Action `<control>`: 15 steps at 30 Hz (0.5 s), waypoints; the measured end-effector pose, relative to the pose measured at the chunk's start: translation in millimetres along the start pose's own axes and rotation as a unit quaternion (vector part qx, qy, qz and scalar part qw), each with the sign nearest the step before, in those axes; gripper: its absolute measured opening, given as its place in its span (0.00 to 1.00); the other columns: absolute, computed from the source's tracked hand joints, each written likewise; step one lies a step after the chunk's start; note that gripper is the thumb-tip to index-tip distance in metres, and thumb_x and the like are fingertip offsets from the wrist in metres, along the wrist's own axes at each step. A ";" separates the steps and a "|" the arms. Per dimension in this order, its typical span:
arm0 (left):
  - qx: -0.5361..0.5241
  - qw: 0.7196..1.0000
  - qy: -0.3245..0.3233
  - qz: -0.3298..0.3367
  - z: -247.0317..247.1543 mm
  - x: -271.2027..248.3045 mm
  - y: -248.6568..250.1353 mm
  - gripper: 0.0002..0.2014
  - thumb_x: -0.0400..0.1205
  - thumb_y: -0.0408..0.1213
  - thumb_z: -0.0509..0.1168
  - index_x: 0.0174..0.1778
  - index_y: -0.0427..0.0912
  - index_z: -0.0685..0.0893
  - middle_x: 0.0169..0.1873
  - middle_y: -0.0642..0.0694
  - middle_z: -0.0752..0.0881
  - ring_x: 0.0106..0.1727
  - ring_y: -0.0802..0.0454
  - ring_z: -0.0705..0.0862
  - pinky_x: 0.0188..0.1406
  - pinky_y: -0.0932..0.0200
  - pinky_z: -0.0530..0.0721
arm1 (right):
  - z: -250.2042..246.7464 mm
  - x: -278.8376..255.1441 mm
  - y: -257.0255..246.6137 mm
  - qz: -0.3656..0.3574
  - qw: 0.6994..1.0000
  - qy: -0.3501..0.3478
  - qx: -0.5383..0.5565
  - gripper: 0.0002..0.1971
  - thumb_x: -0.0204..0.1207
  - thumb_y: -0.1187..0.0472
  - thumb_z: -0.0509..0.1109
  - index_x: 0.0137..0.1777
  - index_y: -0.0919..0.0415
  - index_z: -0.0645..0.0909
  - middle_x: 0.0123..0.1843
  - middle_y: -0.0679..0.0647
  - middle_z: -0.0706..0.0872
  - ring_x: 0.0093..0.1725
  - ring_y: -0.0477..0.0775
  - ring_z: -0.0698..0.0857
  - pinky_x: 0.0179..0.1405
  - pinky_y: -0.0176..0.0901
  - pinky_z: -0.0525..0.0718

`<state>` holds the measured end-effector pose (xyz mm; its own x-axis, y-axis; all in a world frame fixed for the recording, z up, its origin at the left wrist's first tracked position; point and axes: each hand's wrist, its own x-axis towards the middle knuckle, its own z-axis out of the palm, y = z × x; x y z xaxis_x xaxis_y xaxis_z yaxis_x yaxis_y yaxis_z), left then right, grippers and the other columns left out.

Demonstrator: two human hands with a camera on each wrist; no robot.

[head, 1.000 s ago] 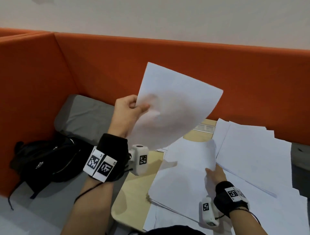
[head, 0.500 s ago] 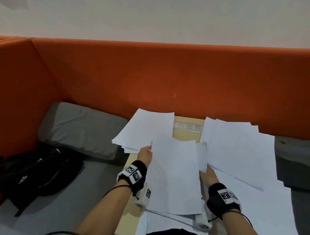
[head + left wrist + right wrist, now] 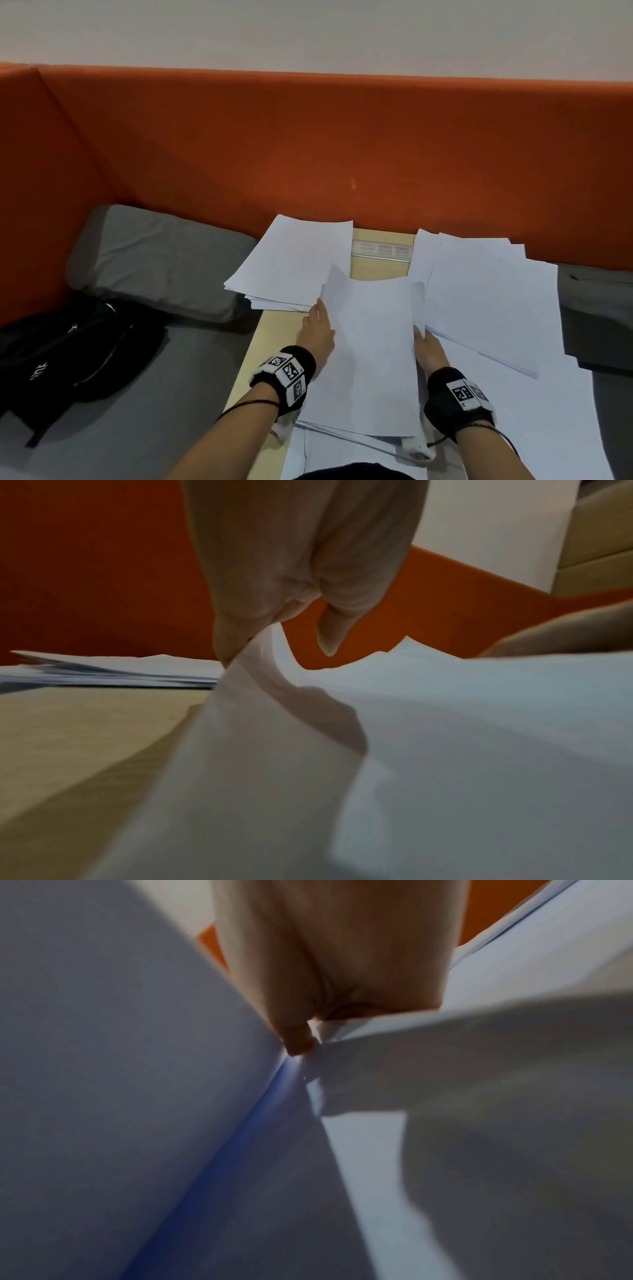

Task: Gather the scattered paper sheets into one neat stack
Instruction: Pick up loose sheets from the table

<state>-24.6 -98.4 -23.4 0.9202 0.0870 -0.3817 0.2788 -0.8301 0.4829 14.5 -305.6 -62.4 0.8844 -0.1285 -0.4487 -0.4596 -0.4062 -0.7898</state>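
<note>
An orange upholstered partition (image 3: pixel 342 144) is seen behind a pale wooden table (image 3: pixel 274 335) in the head view. A middle sheet (image 3: pixel 370 356) is held by both long edges, its long axis running away from the person: the left hand (image 3: pixel 317 334) at its left edge, the right hand (image 3: pixel 428 346) at its right. The gathered stack (image 3: pixel 291 263) lies just beyond and left of the left hand's grip, so that hand is judged nearer; loose sheets (image 3: pixel 486 291) spread right of the right hand's grip.

In the left wrist view, the sheet's raised edge is pinched between thumb and fingers (image 3: pixel 236 631).

In the right wrist view, curled fingers (image 3: pixel 298 1039) are closed on a sheet edge, though blur hides the finer detail
</note>
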 end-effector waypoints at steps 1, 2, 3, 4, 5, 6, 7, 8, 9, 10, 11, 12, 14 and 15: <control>0.028 0.999 -0.014 0.010 2.7 1.1 -0.5 0.34 0.87 0.35 0.51 0.80 0.33 0.34 0.82 0.38 0.44 0.82 0.39 0.52 0.78 0.50 0.62 | -0.2 -1.4 -1.6 0.004 1.000 0.006 0.015 0.27 0.86 0.47 0.47 0.77 0.64 0.67 0.77 0.63 0.71 0.75 0.63 0.71 0.76 0.51 0.65; 0.049 0.998 -0.027 0.018 4.7 0.5 -0.9 0.35 0.87 0.36 0.52 0.79 0.32 0.33 0.82 0.39 0.41 0.81 0.39 0.51 0.78 0.49 0.62 | -0.1 -1.3 -1.9 0.008 0.999 0.008 0.033 0.29 0.85 0.45 0.45 0.77 0.64 0.67 0.77 0.62 0.71 0.76 0.62 0.70 0.77 0.50 0.64; 0.068 0.997 -0.038 0.030 7.0 0.0 -2.3 0.36 0.87 0.37 0.53 0.79 0.32 0.32 0.82 0.39 0.39 0.82 0.39 0.50 0.79 0.48 0.61 | -0.2 -2.7 -3.0 0.014 0.998 0.008 0.052 0.31 0.85 0.43 0.44 0.77 0.63 0.66 0.78 0.61 0.70 0.77 0.61 0.70 0.77 0.50 0.64; 0.081 0.995 -0.046 0.042 9.1 -1.8 -4.0 0.37 0.87 0.37 0.53 0.79 0.32 0.32 0.82 0.39 0.36 0.82 0.39 0.48 0.80 0.48 0.59 | -0.1 -4.3 -4.0 0.019 0.997 0.005 0.070 0.33 0.83 0.40 0.45 0.78 0.62 0.66 0.78 0.60 0.70 0.77 0.60 0.70 0.77 0.50 0.64; 0.088 0.993 -0.048 0.056 10.8 -3.1 -6.2 0.38 0.87 0.38 0.54 0.79 0.32 0.32 0.81 0.38 0.34 0.82 0.39 0.46 0.81 0.48 0.56 | -0.1 -5.3 -4.3 0.024 0.996 0.001 0.084 0.34 0.82 0.38 0.46 0.78 0.62 0.65 0.78 0.60 0.70 0.77 0.60 0.70 0.76 0.49 0.65; 0.088 0.993 -0.050 0.065 11.6 -4.3 -8.0 0.39 0.86 0.38 0.54 0.79 0.33 0.31 0.81 0.38 0.32 0.83 0.39 0.44 0.81 0.47 0.54 | -0.4 -5.8 -4.4 0.024 0.995 -0.003 0.097 0.35 0.81 0.36 0.48 0.79 0.62 0.65 0.78 0.60 0.70 0.76 0.60 0.71 0.76 0.49 0.65; 0.084 0.993 -0.051 0.072 12.7 -4.6 -10.4 0.39 0.86 0.39 0.55 0.79 0.33 0.30 0.80 0.38 0.31 0.83 0.39 0.42 0.81 0.47 0.51 | -1.0 -7.0 -4.8 0.022 0.994 -0.008 0.106 0.35 0.81 0.37 0.50 0.79 0.62 0.65 0.77 0.59 0.72 0.75 0.60 0.72 0.74 0.49 0.67; 0.079 0.992 -0.055 0.078 12.7 -5.3 -11.8 0.39 0.86 0.39 0.55 0.79 0.34 0.30 0.79 0.37 0.29 0.83 0.39 0.40 0.82 0.46 0.49 | -1.8 -8.4 -4.8 0.014 0.993 -0.013 0.116 0.33 0.81 0.39 0.53 0.77 0.62 0.66 0.74 0.58 0.74 0.72 0.60 0.74 0.71 0.47 0.69; 0.074 0.992 -0.060 0.083 13.2 -4.1 -13.3 0.40 0.86 0.39 0.55 0.79 0.34 0.30 0.79 0.37 0.27 0.83 0.38 0.39 0.82 0.45 0.48 | -2.6 -10.4 -4.9 0.007 0.992 -0.019 0.124 0.29 0.81 0.43 0.58 0.76 0.62 0.68 0.70 0.57 0.77 0.68 0.59 0.77 0.66 0.46 0.71; 0.076 0.991 -0.065 0.088 13.7 -2.6 -14.7 0.40 0.86 0.40 0.55 0.79 0.35 0.30 0.78 0.36 0.26 0.83 0.38 0.37 0.82 0.45 0.48 | -3.0 -11.8 -4.4 0.001 0.992 -0.027 0.127 0.26 0.81 0.49 0.63 0.74 0.62 0.69 0.66 0.57 0.79 0.64 0.59 0.79 0.63 0.46 0.74; 0.081 0.990 -0.070 0.087 14.4 -0.2 -16.4 0.40 0.86 0.41 0.56 0.79 0.36 0.31 0.78 0.35 0.26 0.82 0.37 0.36 0.82 0.44 0.47 | -2.8 -12.1 -3.5 -0.005 0.993 -0.028 0.112 0.23 0.80 0.56 0.66 0.73 0.63 0.70 0.66 0.57 0.79 0.62 0.60 0.80 0.62 0.48 0.75; 0.087 0.989 -0.079 0.086 15.8 2.7 -19.3 0.39 0.86 0.42 0.56 0.80 0.37 0.32 0.77 0.34 0.25 0.82 0.36 0.35 0.82 0.44 0.47 | -2.6 -9.6 -0.6 -0.013 0.996 -0.027 0.083 0.23 0.79 0.63 0.67 0.73 0.65 0.70 0.67 0.60 0.80 0.62 0.62 0.80 0.63 0.50 0.76; 0.053 0.991 -0.084 0.090 17.6 7.5 -25.4 0.39 0.86 0.43 0.57 0.81 0.41 0.35 0.77 0.35 0.25 0.82 0.37 0.33 0.82 0.43 0.46 | -3.9 -6.6 3.2 -0.028 0.999 -0.025 0.040 0.23 0.77 0.71 0.65 0.72 0.67 0.71 0.68 0.66 0.80 0.62 0.63 0.80 0.63 0.51 0.77; -0.006 0.993 -0.070 0.096 19.3 11.8 -30.5 0.40 0.85 0.42 0.59 0.81 0.45 0.35 0.78 0.38 0.26 0.82 0.39 0.33 0.82 0.43 0.47 | -5.8 -7.8 3.3 -0.035 0.998 -0.027 0.041 0.22 0.76 0.72 0.63 0.72 0.68 0.71 0.67 0.67 0.80 0.59 0.61 0.80 0.60 0.49 0.77</control>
<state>-27.6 -82.6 -57.9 0.9098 -0.1505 -0.3869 0.1056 -0.8174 0.5663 6.6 -311.2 -59.0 0.9100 -0.0535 -0.4112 -0.4041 -0.3364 -0.8506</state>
